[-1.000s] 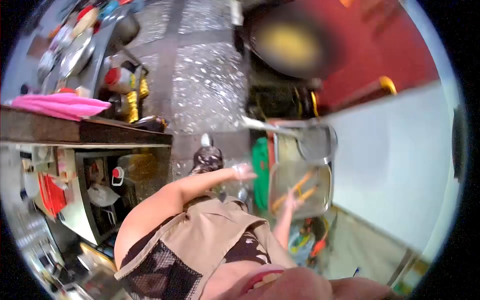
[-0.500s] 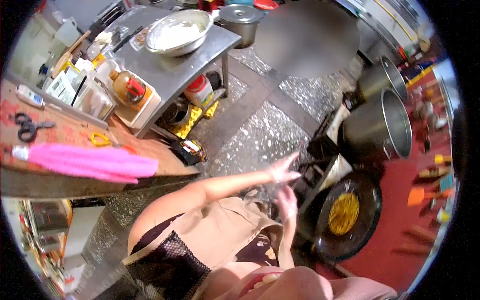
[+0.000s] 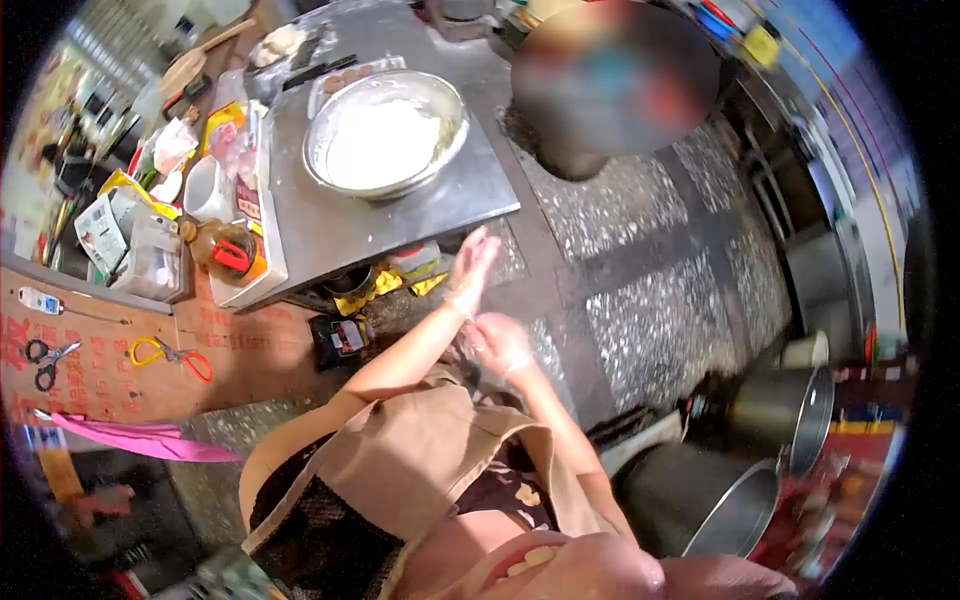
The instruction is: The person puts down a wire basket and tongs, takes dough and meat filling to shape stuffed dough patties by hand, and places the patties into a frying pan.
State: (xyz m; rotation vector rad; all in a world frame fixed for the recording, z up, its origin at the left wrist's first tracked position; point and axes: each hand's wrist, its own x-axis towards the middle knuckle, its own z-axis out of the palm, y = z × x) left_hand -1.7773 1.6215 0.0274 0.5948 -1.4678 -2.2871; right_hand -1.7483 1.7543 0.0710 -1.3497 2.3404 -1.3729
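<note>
My left hand (image 3: 474, 272) is raised with fingers stretched upward, near the front edge of the steel table. It appears to wear a thin clear plastic glove, whose cuff shows at the wrist. My right hand (image 3: 500, 342) is closed at the left wrist, its fingers at the cuff; their exact grip is partly hidden. A clear glove seems to cover it too. Beyond my hands a large metal bowl (image 3: 455, 150) of white flour-like powder stands on the steel table (image 3: 400, 222).
On the wooden board (image 3: 100, 385) at left lie black-handled scissors (image 3: 48, 362), yellow-and-red scissors (image 3: 172, 357) and a pink cloth (image 3: 140, 438). A brown bottle (image 3: 215, 250) stands in a white tray. Two deep steel pots (image 3: 690, 500) stand at lower right.
My view has turned left, toward the steel table, and the wok has left the view. My hands have come together, the right one now at the left wrist.
</note>
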